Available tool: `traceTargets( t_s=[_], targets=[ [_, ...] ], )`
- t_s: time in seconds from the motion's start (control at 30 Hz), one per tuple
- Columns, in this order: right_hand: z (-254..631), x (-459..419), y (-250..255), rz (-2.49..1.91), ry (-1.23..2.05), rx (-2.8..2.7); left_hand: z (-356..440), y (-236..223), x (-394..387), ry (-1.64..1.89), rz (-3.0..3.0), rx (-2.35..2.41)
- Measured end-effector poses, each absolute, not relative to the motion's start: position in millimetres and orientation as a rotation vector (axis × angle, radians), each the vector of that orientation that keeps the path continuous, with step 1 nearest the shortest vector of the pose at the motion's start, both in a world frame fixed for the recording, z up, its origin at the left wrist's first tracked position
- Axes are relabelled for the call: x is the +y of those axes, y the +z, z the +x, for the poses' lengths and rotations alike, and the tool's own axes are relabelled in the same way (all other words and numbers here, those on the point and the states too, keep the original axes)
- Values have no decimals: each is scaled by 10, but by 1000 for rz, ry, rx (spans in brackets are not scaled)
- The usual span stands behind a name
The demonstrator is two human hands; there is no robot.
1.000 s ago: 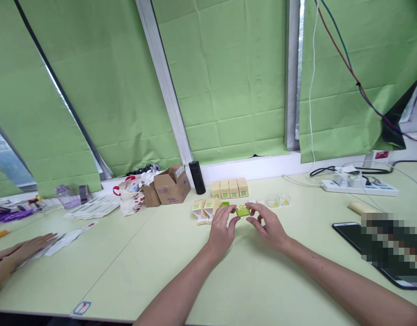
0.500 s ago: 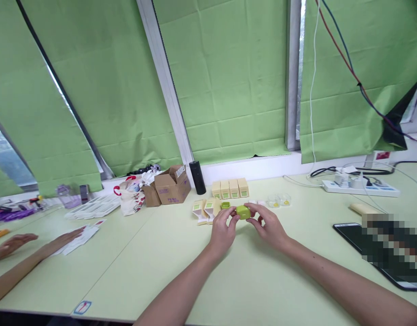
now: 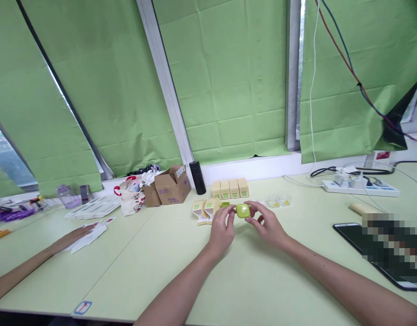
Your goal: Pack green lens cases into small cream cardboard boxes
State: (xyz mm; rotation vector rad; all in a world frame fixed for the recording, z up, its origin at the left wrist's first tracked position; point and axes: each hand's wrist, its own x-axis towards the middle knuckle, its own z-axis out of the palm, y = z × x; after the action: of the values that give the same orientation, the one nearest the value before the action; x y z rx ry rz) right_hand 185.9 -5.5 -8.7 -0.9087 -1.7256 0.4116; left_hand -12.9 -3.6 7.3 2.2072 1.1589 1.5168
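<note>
well, green case (image 3: 242, 211) between fingers (image 3: 231, 219)

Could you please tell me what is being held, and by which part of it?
A small green case, held at its sides by the fingers of the left hand and right hand.

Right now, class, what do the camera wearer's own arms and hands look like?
The left hand and right hand are bare, ungloved. No sleeve, watch or bracelet shows on the left forearm or right forearm; the latter bears small spots.
</note>
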Motion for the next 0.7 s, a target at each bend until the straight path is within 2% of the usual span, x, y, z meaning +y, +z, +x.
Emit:
traceTargets(
  t_s=[0.4, 0.7],
  targets=[
    [1866, -64, -98, -868, 514, -1764, -200, 94, -23, 1537, 2618, 1056],
    [1845, -61, -115, -836, 508, -1823, -195, 137, -96, 1307, 2843, 978]
  ],
)
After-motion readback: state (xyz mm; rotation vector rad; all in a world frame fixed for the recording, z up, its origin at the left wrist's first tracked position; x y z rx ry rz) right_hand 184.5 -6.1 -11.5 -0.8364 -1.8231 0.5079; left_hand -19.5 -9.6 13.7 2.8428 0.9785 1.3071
